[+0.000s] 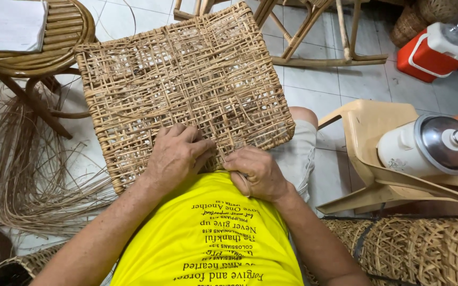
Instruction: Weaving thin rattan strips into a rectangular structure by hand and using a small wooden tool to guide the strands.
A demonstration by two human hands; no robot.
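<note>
A square woven rattan seat panel rests tilted on my lap, its near edge against my yellow shirt. My left hand lies flat on the weave near the panel's lower edge, fingers spread over the strands. Just to its right, my right hand is curled at the near edge, fingers pinched on a thin rattan strand of the weave. The two hands nearly touch.
Loose rattan strips lie on the tiled floor at left. A round rattan stool with paper stands at top left. A beige plastic chair carries a white jug. Woven baskets sit lower right, a red cooler top right.
</note>
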